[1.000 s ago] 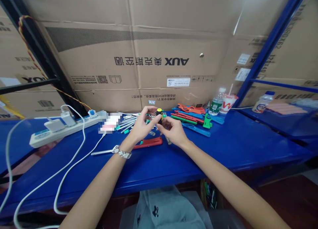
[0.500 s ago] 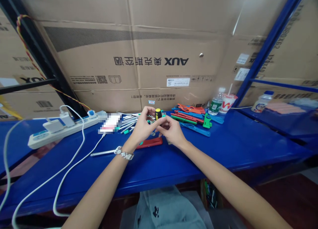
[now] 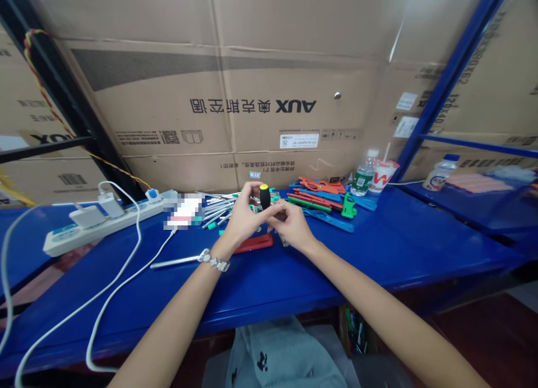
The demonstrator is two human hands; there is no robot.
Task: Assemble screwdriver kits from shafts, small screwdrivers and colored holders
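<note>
A stubby screwdriver [image 3: 264, 197] with a black handle and yellow cap stands upright between my two hands. My left hand [image 3: 245, 215] curls its fingers and thumb around the handle. Close against it on the right, my right hand [image 3: 293, 222] is closed in a pinch low by the tool; what its fingers hold is hidden. Under the hands a red plastic handle piece [image 3: 257, 243] lies on the blue table [image 3: 336, 264]. A silver metal rod [image 3: 174, 261] rests left of it, near my left wrist.
Several silver rods [image 3: 216, 211] lie loose behind my left hand. Red, blue and green plastic parts [image 3: 321, 194] are piled at the right, beside a water bottle [image 3: 362, 178] and a paper cup [image 3: 383, 176]. A white power strip [image 3: 113, 222] with cables [image 3: 126, 264] occupies the left.
The screwdriver handle has turned, so its black side now faces me where yellow markings showed before. Both hands stay in nearly the same place; the view has shifted slightly.
</note>
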